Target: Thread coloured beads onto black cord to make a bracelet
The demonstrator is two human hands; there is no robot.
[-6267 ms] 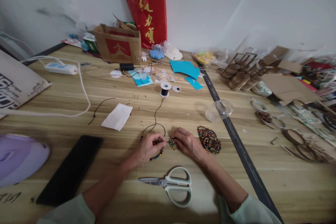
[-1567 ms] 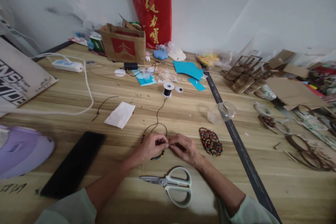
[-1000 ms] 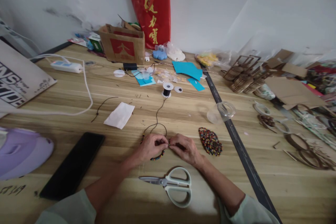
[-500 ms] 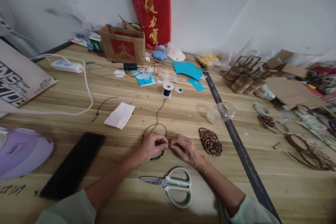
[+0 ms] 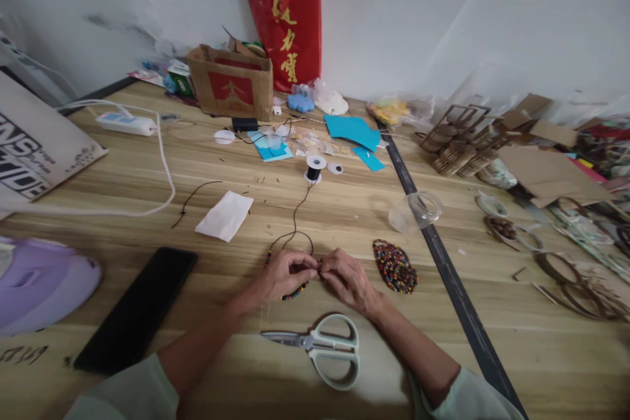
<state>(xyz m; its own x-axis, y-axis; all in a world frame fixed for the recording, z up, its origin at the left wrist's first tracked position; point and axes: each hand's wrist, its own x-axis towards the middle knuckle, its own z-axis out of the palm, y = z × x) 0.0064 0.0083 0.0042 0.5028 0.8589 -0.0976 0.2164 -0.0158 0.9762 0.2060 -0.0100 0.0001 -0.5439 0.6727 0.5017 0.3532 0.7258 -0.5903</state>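
Observation:
My left hand (image 5: 286, 273) and my right hand (image 5: 346, 277) meet fingertip to fingertip above the wooden table, both pinched closed on a beaded string. Its colourful beads (image 5: 295, 291) curve out below my left fingers, and more show at that hand's far side. The exact bit between my fingertips is too small to make out. From there a black cord (image 5: 294, 216) loops and runs up to a white spool (image 5: 315, 168). To the right of my right hand lies a coiled heap of multicoloured bead strings (image 5: 394, 266). Scissors with pale green handles (image 5: 335, 350) rest below my hands.
Left of my arms are a black phone (image 5: 138, 308), a purple appliance (image 5: 46, 285) and a white paper (image 5: 225, 216). A clear round container (image 5: 416, 211) sits at right. Behind stand a cardboard box (image 5: 231, 88) and a red bag (image 5: 290, 20); bamboo pieces (image 5: 457, 144) crowd the far right.
My fingertips have shifted very slightly to the right, still pinched together on the beaded string. The other things lie as before.

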